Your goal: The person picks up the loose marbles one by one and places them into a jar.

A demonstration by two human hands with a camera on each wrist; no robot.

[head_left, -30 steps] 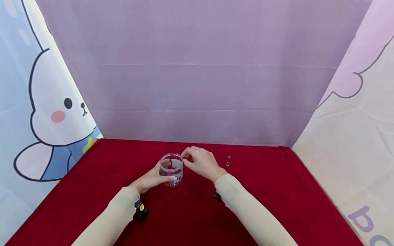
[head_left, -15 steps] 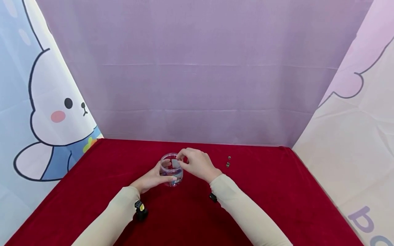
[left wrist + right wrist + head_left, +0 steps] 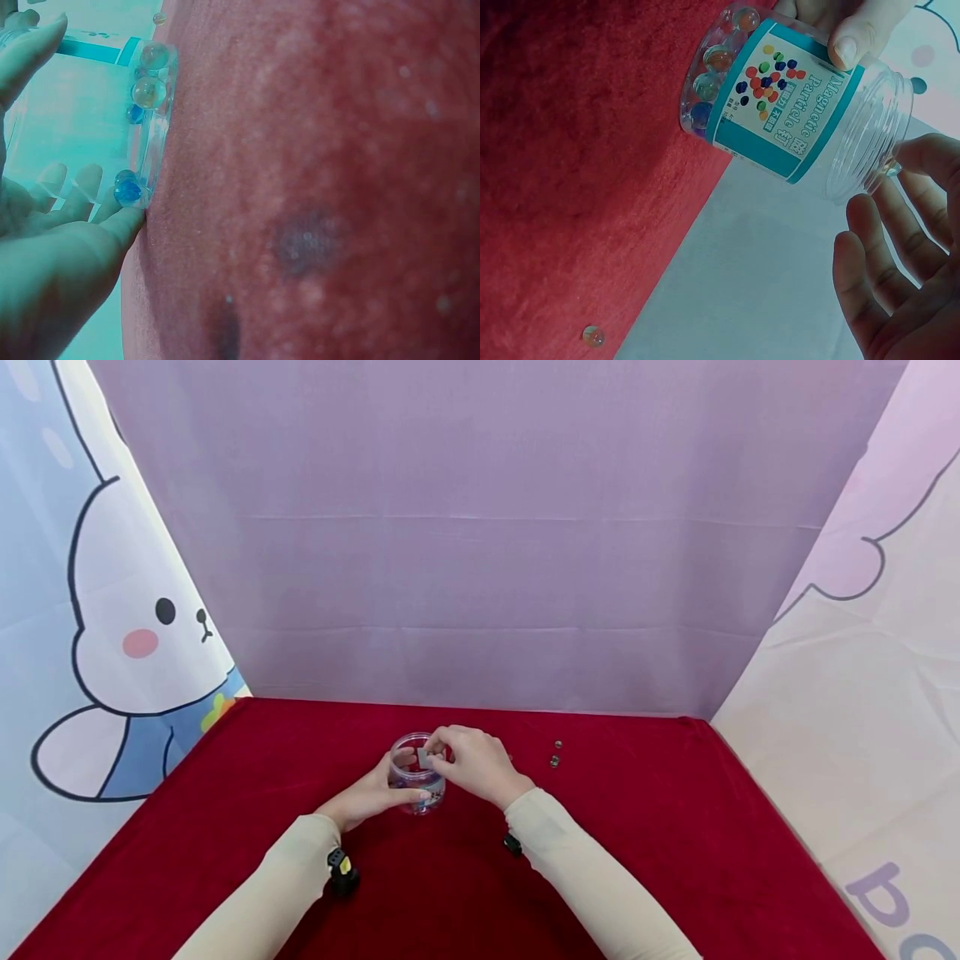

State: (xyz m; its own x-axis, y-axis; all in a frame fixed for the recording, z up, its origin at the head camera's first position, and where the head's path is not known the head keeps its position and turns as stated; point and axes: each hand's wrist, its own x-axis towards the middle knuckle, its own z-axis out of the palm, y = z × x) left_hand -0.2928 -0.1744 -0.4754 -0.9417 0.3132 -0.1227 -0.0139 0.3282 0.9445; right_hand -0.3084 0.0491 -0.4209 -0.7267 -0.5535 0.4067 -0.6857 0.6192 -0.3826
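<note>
My left hand grips a clear plastic jar, fingers on its far side and thumb on the front. In the right wrist view the jar has a teal-edged paper label and a threaded, lidless mouth. Several glass marbles lie on its bottom; blue and clear ones show in the left wrist view. At the jar's mouth, my right hand pinches a small glass marble between thumb and index finger. Its other fingers are spread loosely beside the rim.
Loose marbles lie on the red cloth to the right of my right hand. A purple curtain closes off the back, and printed cloth panels stand at both sides.
My right hand has moved left, from beside the jar's rim to over its mouth. My left hand and the jar have stayed in place.
</note>
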